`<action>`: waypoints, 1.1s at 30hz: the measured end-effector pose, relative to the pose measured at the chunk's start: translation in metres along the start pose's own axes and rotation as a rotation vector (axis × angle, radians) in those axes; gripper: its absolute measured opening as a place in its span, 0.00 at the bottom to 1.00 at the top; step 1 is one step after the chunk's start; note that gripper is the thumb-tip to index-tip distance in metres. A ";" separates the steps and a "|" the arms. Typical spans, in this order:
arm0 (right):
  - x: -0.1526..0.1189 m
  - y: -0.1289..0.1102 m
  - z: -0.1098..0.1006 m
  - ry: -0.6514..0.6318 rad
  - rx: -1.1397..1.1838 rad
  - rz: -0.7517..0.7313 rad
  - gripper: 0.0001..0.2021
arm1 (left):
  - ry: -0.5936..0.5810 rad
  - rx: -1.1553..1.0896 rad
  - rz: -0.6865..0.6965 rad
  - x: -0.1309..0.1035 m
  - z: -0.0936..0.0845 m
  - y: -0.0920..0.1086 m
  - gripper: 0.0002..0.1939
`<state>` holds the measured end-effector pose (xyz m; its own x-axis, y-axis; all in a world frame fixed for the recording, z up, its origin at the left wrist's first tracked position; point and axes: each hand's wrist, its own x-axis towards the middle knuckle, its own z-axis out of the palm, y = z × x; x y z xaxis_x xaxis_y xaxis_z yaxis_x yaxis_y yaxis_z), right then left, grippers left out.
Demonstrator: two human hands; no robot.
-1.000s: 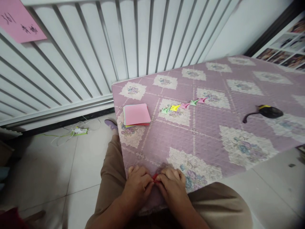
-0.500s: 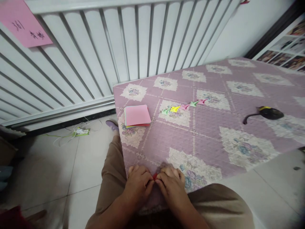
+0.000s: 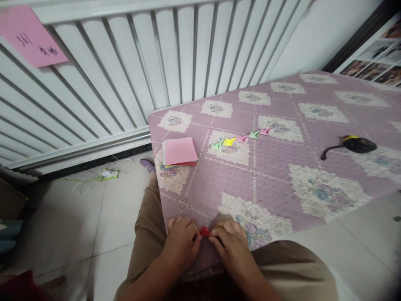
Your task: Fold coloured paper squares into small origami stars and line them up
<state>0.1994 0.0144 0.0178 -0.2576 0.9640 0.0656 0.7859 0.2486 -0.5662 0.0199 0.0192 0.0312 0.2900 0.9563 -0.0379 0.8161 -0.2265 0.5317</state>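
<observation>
At the lower edge of the frame: brown trousers (image 3: pixel 294 267). Directly above, at bottom centre: left hand (image 3: pixel 182 240) and right hand (image 3: pixel 231 240), side by side and slightly apart, backs upward, fingers curled. Between the two sets of fingertips: red paper (image 3: pixel 204 231), small, pinched at the left end by the left hand and at the right end by the right hand; ends covered by the fingers, exact folds too small to read. Underneath: tabletop (image 3: pixel 225 182), mauve with cream floral diamonds.

Left of frame centre, flat on the tabletop: paper stack (image 3: pixel 180 151), pink uppermost, other colours visible along the edges, well apart from both hands. Just above frame centre: row of folded papers (image 3: pixel 242 139), five pieces, slanting upward to the right in the order light green, yellow, pink, green, pink. At the right of the frame, on the tabletop: black object (image 3: pixel 360 145) with yellow band and thin curved extension toward the left; identity unclear.

Left of the tabletop: purple shoe (image 3: pixel 147 164) on tiled floor (image 3: pixel 122 217); farther left, power strip (image 3: pixel 110 174). Across the upper left and centre: white radiator (image 3: pixel 163 54), with pink note (image 3: pixel 34 39) bearing handwriting. At upper right: pictures (image 3: pixel 372 70).
</observation>
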 end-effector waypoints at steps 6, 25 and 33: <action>0.000 0.001 0.002 -0.001 -0.021 0.020 0.04 | -0.051 0.049 -0.052 0.006 -0.004 0.005 0.05; -0.001 0.004 0.011 0.060 -0.061 0.081 0.08 | -0.341 0.168 -0.131 0.028 -0.025 0.015 0.08; 0.001 0.003 0.011 0.073 -0.027 0.110 0.08 | -0.437 0.252 -0.095 0.037 -0.028 0.013 0.08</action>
<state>0.1956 0.0154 0.0070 -0.1284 0.9896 0.0646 0.8224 0.1427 -0.5507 0.0272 0.0568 0.0606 0.3463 0.8204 -0.4550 0.9287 -0.2310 0.2903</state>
